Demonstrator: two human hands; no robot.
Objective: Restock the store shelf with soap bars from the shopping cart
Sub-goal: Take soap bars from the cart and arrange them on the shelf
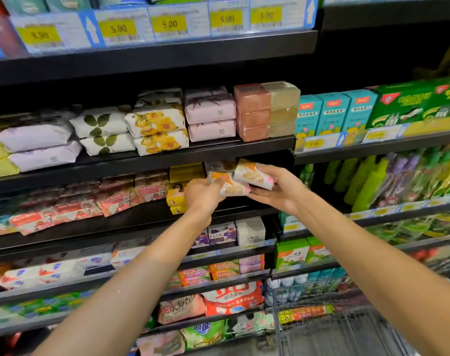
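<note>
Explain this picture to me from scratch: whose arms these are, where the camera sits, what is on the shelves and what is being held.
There is no machine here. A person wears a camera on the head, so the one picture looks forward and down along their own two bare arms. The left hand grips one orange-and-white soap pack; the right hand holds a second matching pack. Both are raised before a dark store shelf. Above them sit wrapped bars: flower-printed packs, pink packs and clear-wrapped blocks. Yellow price tags line the top shelf. At lower right is the wire shopping cart.
</note>
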